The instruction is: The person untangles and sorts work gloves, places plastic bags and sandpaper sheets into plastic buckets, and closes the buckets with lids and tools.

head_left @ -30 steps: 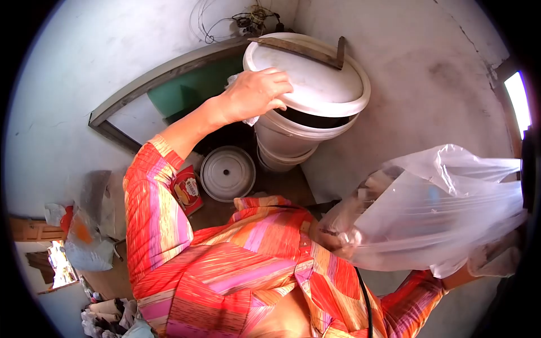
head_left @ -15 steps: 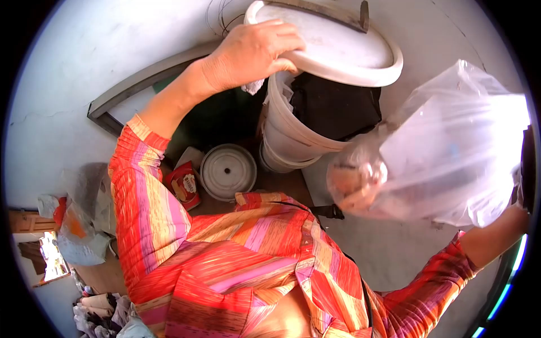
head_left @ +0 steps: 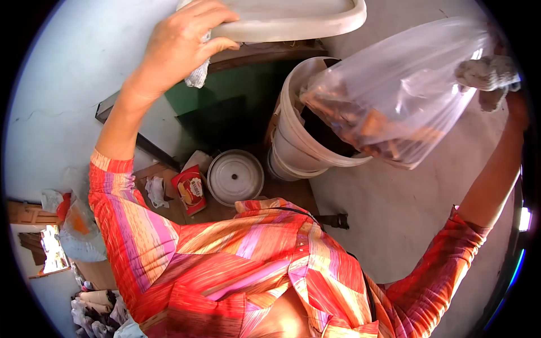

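My left hand (head_left: 183,48) grips the near rim of a white round lid (head_left: 298,25) at the top, with a whitish cloth (head_left: 197,74) hanging beside the palm. The lid is held up, apart from the tall white bucket (head_left: 296,127), whose mouth is open and dark inside. At the right edge, my right hand (head_left: 514,104), partly hidden in shadow, holds the top of a clear plastic bag (head_left: 406,84). Brown pieces show in the bag's lower part, which hangs over the bucket's mouth. A grey knitted cloth (head_left: 487,76) is at that hand.
A round metal lid (head_left: 235,177) and a red packet (head_left: 190,191) sit on a brown surface left of the bucket. Behind them leans a green panel (head_left: 197,93). Plastic bags (head_left: 81,231) and a cloth pile (head_left: 98,310) are at the left.
The lid has come off the bucket, up and to the left with my left hand. My right hand has risen, and the bag has swung over the bucket's mouth.
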`<state>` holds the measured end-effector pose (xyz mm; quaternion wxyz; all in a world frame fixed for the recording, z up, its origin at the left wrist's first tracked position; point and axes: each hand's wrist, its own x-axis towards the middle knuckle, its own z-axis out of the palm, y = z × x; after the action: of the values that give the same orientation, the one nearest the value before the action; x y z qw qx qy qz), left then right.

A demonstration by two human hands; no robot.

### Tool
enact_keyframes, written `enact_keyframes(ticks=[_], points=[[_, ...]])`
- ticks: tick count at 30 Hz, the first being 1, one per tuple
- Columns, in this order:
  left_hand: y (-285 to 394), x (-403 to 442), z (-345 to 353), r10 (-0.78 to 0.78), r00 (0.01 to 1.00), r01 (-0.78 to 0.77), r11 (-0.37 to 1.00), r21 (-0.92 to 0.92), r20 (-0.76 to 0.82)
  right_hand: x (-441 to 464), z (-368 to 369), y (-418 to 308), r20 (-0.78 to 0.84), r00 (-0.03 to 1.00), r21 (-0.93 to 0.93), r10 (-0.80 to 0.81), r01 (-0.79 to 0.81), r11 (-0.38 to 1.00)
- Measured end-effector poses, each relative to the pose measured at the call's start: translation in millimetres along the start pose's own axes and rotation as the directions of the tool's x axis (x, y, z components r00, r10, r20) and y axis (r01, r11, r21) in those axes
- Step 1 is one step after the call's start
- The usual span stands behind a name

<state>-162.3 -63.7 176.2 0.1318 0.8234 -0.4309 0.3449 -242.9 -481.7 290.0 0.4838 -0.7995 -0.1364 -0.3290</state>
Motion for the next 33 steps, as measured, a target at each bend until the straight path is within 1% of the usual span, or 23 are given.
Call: enact_keyframes(ticks=[3, 4, 5, 6, 7, 8, 9, 10, 12, 13, 14, 16, 17, 20, 22, 24, 26, 27, 28, 29, 30, 32, 33], points=[[-4, -2, -7, -0.014, 1.0, 0.013, 0.999, 0.036, 0.022, 22, 14, 20, 0.145, 0.987, -0.28, -0.077, 0.115, 0.953], [-4, -2, -7, -0.014, 1.0, 0.013, 0.999, 0.04, 0.027, 24, 19, 32, 0.222, 0.973, -0.308, -0.07, 0.138, 0.941], [-4, -2, -7, -0.009, 1.0, 0.008, 0.999, 0.036, 0.026, 34, 13, 59, 0.417, 0.9, 0.217, 0.126, -0.233, 0.948], [-5, -2, -6, -0.003, 1.0, 0.003, 0.999, 0.032, 0.026, 32, 24, 65, 0.461, 0.87, 0.423, 0.176, -0.39, 0.818], [-5, -2, -5, -0.005, 1.0, 0.004, 0.999, 0.034, 0.026, 29, 35, 71, 0.503, 0.834, 0.588, 0.226, -0.521, 0.619], [-5, -3, -4, -0.02, 0.999, 0.019, 0.999, 0.033, 0.029, 22, 58, 64, 0.332, 0.9, 0.593, 0.282, -0.432, 0.68], [-4, -5, -3, -0.036, 0.999, 0.035, 0.999, 0.031, 0.031, 44, 49, 85, 0.312, 0.877, 0.55, 0.365, -0.48, 0.683], [-4, -5, -3, -0.037, 0.999, 0.036, 0.999, 0.033, 0.03, 57, 38, 105, 0.335, 0.871, 0.549, 0.358, -0.49, 0.677], [-3, -6, -3, -0.05, 0.998, 0.05, 0.999, 0.005, 0.025, 49, 80, 68, 0.406, 0.885, 0.669, 0.228, -0.458, 0.586], [-2, -6, -4, -0.051, 0.998, 0.051, 0.999, -0.004, 0.028, 66, 73, 81, 0.536, 0.832, 0.662, 0.144, -0.52, 0.539], [-2, -6, -5, -0.062, 0.998, 0.063, 0.998, -0.011, 0.022, 49, 104, 52, 0.135, 0.946, 0.678, 0.293, -0.304, 0.67], [-1, -6, -3, -0.077, 0.997, 0.077, 0.997, -0.016, 0.01, 60, 114, 57, 0.093, 0.955, 0.727, 0.281, -0.258, 0.636], [-1, -7, -2, -0.091, 0.996, 0.092, 0.996, -0.02, 0.013, 63, 116, 55, 0.162, 0.941, 0.706, 0.299, -0.322, 0.631], [-3, -6, -4, -0.11, 0.994, 0.11, 0.994, 0.003, 0.002, 53, 133, 53, 0.216, 0.934, 0.717, 0.283, -0.349, 0.603], [-5, -7, -2, -0.112, 0.994, 0.112, 0.993, 0.027, -0.004, 42, 143, 68, 0.33, 0.911, 0.719, 0.248, -0.412, 0.559], [-10, -10, -1, -0.157, 0.987, 0.158, 0.987, -0.02, 0.017, 41, 142, 139, 0.292, 0.864, 0.669, 0.41, -0.491, 0.558], [-21, -16, 4, -0.146, 0.989, 0.146, 0.989, -0.009, 0.003, -4, 177, 101, 0.369, 0.771, 0.593, 0.518, -0.625, 0.508], [-22, -18, 4, -0.136, 0.991, 0.136, 0.991, -0.01, -0.008, -16, 181, 117, 0.411, 0.722, 0.588, 0.557, -0.677, 0.443], [-22, -19, 5, -0.136, 0.991, 0.136, 0.991, -0.014, -0.004, -27, 188, 140, 0.458, 0.671, 0.582, 0.583, -0.722, 0.374], [-22, -20, 6, -0.134, 0.991, 0.134, 0.991, -0.013, -0.016, -32, 188, 147, 0.411, 0.699, 0.572, 0.586, -0.698, 0.432], [-23, -20, 6, -0.134, 0.991, 0.134, 0.991, -0.011, -0.029, -28, 186, 152, 0.406, 0.662, 0.61, 0.63, -0.709, 0.353], [-21, -19, 7, -0.136, 0.99, 0.136, 0.991, -0.004, -0.036, -14, 178, 151, 0.476, 0.641, 0.577, 0.602, -0.744, 0.336], [-20, -18, 8, -0.132, 0.99, 0.133, 0.991, 0.001, -0.048, -11, 180, 146, 0.493, 0.654, 0.568, 0.574, -0.742, 0.356]])
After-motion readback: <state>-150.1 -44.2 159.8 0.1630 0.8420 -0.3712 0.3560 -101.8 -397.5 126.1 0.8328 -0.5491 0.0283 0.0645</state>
